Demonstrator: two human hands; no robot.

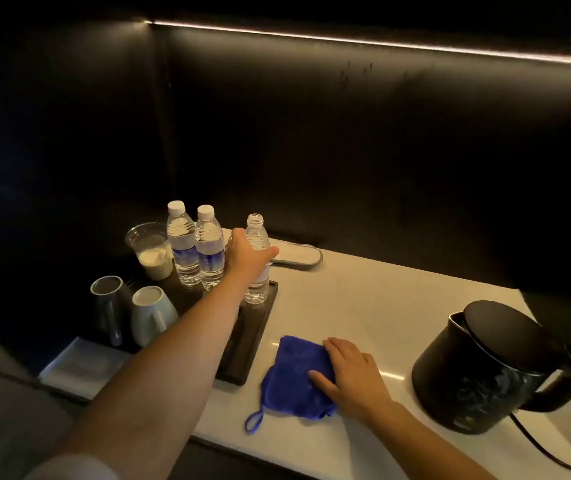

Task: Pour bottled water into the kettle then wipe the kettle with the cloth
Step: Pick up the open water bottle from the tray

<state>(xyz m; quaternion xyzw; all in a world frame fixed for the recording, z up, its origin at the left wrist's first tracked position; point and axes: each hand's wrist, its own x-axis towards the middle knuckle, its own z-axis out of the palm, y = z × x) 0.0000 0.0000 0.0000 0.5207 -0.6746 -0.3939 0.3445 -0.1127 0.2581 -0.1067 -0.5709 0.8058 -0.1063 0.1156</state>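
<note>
An uncapped clear water bottle [256, 237] stands upright on the right end of a dark tray [246, 344]. My left hand [247, 254] is wrapped around its middle. A folded blue cloth [292, 379] with a hanging loop lies on the white counter [363, 299]. My right hand [349, 370] rests flat on the cloth's right side, fingers spread. A black electric kettle [484, 368] sits at the right with its lid shut and its spout facing left; its cord trails off to the right.
Two capped water bottles [195, 247] stand left of the open one. A plastic cup [149, 249] with pale contents sits behind two upturned mugs [135, 313]. A flat grey oval item [297, 254] lies at the back. Dark walls close in behind.
</note>
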